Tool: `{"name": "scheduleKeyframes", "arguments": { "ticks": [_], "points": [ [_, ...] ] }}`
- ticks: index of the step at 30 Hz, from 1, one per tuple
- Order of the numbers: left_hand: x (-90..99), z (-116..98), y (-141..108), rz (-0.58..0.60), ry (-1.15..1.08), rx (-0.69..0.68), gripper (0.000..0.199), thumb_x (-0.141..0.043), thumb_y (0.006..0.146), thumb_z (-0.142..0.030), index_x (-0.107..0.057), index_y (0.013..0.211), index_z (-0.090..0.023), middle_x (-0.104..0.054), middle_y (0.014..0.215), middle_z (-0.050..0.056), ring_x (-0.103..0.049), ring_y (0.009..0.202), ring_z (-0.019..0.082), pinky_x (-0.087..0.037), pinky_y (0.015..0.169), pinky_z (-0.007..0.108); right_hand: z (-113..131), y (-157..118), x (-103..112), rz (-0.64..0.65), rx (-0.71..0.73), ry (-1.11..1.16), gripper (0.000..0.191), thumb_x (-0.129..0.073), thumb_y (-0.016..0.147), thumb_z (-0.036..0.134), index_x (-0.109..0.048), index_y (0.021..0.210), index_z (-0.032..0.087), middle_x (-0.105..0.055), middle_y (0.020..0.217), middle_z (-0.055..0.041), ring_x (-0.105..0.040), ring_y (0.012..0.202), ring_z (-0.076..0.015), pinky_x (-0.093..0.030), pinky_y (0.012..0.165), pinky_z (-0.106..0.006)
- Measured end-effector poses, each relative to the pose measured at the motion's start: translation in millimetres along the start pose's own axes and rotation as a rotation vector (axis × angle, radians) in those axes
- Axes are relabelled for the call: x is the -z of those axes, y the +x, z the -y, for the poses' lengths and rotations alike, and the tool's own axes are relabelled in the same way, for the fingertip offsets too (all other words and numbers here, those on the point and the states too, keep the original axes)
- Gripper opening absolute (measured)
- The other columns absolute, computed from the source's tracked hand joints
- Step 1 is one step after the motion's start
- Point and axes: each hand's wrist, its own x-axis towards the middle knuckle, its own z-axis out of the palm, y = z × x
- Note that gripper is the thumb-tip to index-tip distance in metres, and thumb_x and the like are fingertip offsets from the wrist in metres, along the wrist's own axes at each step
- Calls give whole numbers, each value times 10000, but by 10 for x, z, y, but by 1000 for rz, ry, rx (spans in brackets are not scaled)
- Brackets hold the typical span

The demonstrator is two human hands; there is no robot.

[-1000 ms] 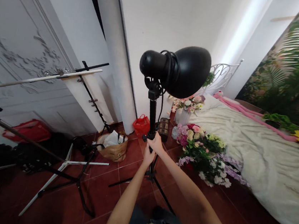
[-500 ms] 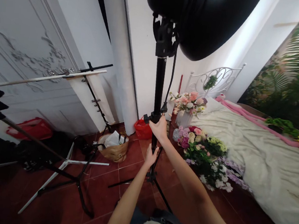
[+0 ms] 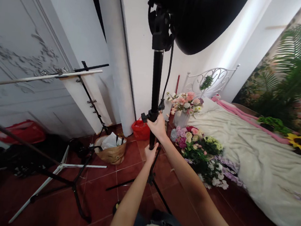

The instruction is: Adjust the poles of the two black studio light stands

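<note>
A black light stand rises upright in front of me, its tripod legs spread on the floor. On its top sits a large black studio light, cut off by the upper edge of the view, with a cable and plug hanging beside the pole. My right hand is wrapped round the pole just below its clamp collar and knob. Lower down, my left hand grips the same pole. The fingers of both hands are partly hidden behind the pole.
At right, artificial flowers stand beside a bed with a cream cover. A wicker basket and a red bag are on the tiled floor. More stands, one with white legs, crowd the left.
The view has turned slightly, shifting the stand and light a little left and up in the picture. Both hands keep their hold, and my left hand sits slightly higher on the pole.
</note>
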Motion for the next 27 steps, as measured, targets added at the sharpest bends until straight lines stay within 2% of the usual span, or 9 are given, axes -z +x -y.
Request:
{"name": "scheduleKeyframes", "arguments": {
  "ticks": [6,10,13,19,21,23,27],
  "points": [
    [-7,-34,-19,-14,-35,21,274,-698,574,-380,-604,610,-126,-554,495,0,-509,471,124,-385,463,230,-125,-182,-27,-33,-49,6,221,-585,669,242,-551,870,159,-630,797,-36,-594,730,-168,-483,696,-278],
    [23,5,21,7,17,-7,232,-677,583,-339,-598,578,-122,-573,510,16,-527,499,139,-386,472,233,-216,-293,-52,-14,-92,-12,146,-579,674,234,-554,802,168,-625,761,-29,-600,717,-172,-483,672,-272],
    [23,34,49,1,51,-25,212,-662,590,-328,-607,572,-124,-595,529,37,-562,542,168,-408,497,250,-234,-304,-56,-8,-100,-17,155,-583,681,239,-550,817,174,-629,759,-25,-608,726,-177,-489,680,-278],
    [-2,17,46,-21,74,-31,211,-655,600,-335,-606,573,-132,-614,560,59,-582,572,184,-418,510,255,-237,-338,38,75,-78,-18,388,-618,723,320,-485,1053,166,-647,878,-57,-627,798,-199,-511,742,-335],
    [-9,9,41,-24,54,-21,222,-659,602,-345,-601,568,-133,-613,559,57,-577,566,178,-419,511,253,-294,-456,142,109,-22,-20,497,-618,751,346,-427,1172,164,-625,1027,-95,-616,915,-207,-500,823,-357],
    [-17,7,37,-17,17,-21,247,-669,602,-367,-599,565,-133,-610,559,53,-572,563,169,-420,515,248,-410,-666,286,126,29,-49,521,-589,793,351,-397,1244,174,-557,1189,-125,-558,1077,-215,-458,929,-377],
    [-36,0,26,-19,-30,-43,343,-691,592,-455,-596,574,-125,-590,557,36,-537,533,139,-393,494,230,-793,-1284,587,208,34,-180,361,-465,881,325,-476,1224,214,-489,1302,-115,-447,1228,-225,-365,1045,-427]
  ]
}}
